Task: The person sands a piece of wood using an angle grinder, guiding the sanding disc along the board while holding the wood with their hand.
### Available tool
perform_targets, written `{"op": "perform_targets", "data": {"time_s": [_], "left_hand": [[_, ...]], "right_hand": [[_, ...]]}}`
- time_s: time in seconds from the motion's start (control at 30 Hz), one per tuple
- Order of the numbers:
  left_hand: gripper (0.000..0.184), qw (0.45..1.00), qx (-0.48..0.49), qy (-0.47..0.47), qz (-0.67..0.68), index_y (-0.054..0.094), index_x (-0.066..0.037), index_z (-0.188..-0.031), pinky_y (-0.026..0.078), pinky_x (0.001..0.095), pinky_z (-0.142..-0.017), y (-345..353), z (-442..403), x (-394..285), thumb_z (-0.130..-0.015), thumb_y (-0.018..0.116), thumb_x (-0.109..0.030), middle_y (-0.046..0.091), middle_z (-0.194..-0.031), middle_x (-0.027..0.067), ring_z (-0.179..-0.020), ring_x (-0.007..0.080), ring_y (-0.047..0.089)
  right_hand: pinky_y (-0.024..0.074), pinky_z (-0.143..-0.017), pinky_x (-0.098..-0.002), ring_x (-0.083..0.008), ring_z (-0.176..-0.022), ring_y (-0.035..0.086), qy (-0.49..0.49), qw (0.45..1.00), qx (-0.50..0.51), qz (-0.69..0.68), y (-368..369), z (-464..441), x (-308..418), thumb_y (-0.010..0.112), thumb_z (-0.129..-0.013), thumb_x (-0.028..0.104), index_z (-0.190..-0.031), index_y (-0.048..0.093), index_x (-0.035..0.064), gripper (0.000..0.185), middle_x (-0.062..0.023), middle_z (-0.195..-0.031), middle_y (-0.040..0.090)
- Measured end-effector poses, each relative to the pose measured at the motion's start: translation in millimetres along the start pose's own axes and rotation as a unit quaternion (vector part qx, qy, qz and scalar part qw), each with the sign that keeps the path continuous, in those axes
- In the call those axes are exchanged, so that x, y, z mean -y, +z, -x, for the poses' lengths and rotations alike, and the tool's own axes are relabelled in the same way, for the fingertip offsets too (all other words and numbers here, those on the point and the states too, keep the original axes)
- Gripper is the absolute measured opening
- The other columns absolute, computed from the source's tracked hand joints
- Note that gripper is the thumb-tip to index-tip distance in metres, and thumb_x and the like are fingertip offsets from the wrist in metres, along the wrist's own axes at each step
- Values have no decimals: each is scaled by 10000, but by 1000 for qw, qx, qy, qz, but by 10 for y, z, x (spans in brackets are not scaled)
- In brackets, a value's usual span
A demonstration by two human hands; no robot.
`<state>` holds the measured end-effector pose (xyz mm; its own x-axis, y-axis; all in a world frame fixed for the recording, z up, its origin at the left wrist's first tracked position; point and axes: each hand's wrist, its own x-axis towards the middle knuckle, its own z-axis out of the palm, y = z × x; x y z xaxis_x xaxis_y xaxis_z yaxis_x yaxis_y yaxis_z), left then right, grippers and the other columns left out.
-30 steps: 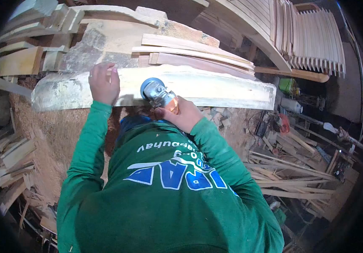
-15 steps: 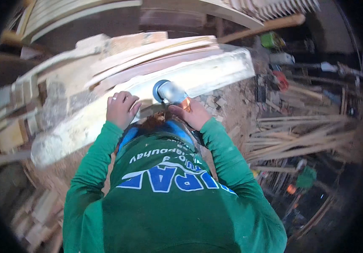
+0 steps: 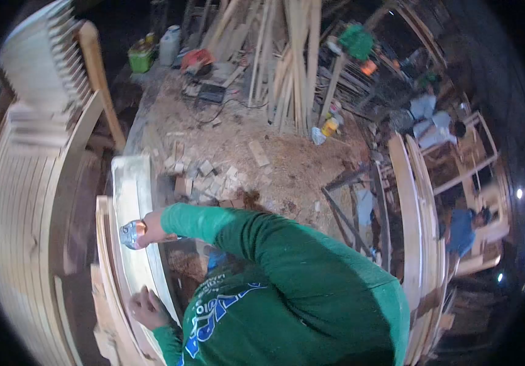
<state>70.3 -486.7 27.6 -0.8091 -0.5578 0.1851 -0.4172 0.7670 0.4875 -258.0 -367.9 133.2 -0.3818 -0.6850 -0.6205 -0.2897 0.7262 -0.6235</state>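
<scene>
My right hand (image 3: 152,229) is wrapped round a small power tool (image 3: 131,235) with a silver head and an orange body, over the long pale wooden beam (image 3: 133,192). Nearer my body, my left hand (image 3: 148,308) rests at the same beam with its fingers apart and nothing in them. Thin boards (image 3: 105,244) lie along the beam's left side. The tool's disc cannot be made out from this angle.
Stacked slats (image 3: 18,213) fill the left. Wood offcuts (image 3: 204,177) litter the dusty floor (image 3: 287,177). Behind are a green container (image 3: 141,58) and long strips (image 3: 293,67). Curved boards (image 3: 415,219) stand right, near a person in blue (image 3: 461,232).
The view has swung far to the right, bringing the floor and another person into sight. The tool remains in my right hand. My left hand is still open at the beam.
</scene>
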Motion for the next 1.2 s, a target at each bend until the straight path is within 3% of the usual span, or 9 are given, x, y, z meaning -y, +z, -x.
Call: {"op": "perform_targets", "data": {"time_s": [0.07,0.37,0.57,0.6,0.7,0.8,0.87,0.9,1.2], "left_hand": [[282,1000,-5,-11,15,796,-76,-1196,546,531,-839,-15,62,-13,-1028,687,-274,617,-1098,199,-1000,401,647],[218,996,-52,38,64,805,-101,-1187,529,506,-807,52,87,44,-1024,710,-211,605,-1052,161,-922,362,621],[267,995,-81,60,9,777,-15,-1241,575,504,-900,109,366,61,-1051,662,-163,679,-1289,254,-1120,426,696],[335,995,-27,77,-60,742,20,-1307,532,540,-1022,93,554,154,-1072,607,-177,609,-1497,282,-1264,438,666],[550,987,89,-49,-125,507,-30,-1598,240,561,-1265,-77,1299,-67,-1102,521,-267,408,-1723,187,-1609,380,346],[665,980,86,-97,-153,458,-40,-1631,138,635,-1303,-263,1821,-212,-1053,562,-352,373,-1745,169,-1627,404,301],[669,978,73,-134,-144,468,-54,-1629,125,640,-1307,-320,2036,-144,-1038,579,-350,388,-1738,155,-1623,385,313],[670,974,76,-161,-140,469,-70,-1631,128,642,-1305,-418,2044,-125,-1035,587,-353,400,-1732,144,-1619,362,324],[609,880,-99,-427,-181,484,-79,-1616,193,569,-1288,-875,2765,467,-1056,553,-309,398,-1731,156,-1617,335,333]], "right_hand": [[575,-837,-456,-300,-875,741,12,1000,-25,-9,-45,-197,-131,786,-797,707,-1110,790,46,731,-177,-1017,782],[579,-747,-454,-307,-831,749,26,998,-52,-33,-443,-375,-270,773,-669,795,-986,807,24,834,-169,-986,793],[576,-792,-444,-298,-840,745,-18,1000,-18,0,163,52,-71,754,-712,811,-1019,806,56,816,-157,-944,783],[580,-793,-432,-286,-815,746,-43,999,-5,3,343,71,-119,733,-754,826,-1054,798,54,831,-153,-895,772],[582,-824,-441,-296,-825,751,-36,996,40,67,657,487,149,665,-852,814,-1128,785,58,813,-165,-902,770],[571,-913,-444,-300,-961,747,-39,989,68,126,916,590,346,617,-938,769,-1223,766,88,753,-179,-1018,774],[543,-1012,-429,-315,-1159,722,-196,972,130,-9,1225,82,-265,652,-950,714,-1284,737,41,757,-202,-1208,770],[537,-1020,-412,-277,-1115,728,-156,975,130,86,1239,102,-65,688,-944,693,-1292,731,26,753,-188,-1192,777],[542,-958,-356,-173,-1041,705,-99,970,217,35,1995,812,838,788,-961,500,-1274,707,-2,597,-100,-1112,774]]}}
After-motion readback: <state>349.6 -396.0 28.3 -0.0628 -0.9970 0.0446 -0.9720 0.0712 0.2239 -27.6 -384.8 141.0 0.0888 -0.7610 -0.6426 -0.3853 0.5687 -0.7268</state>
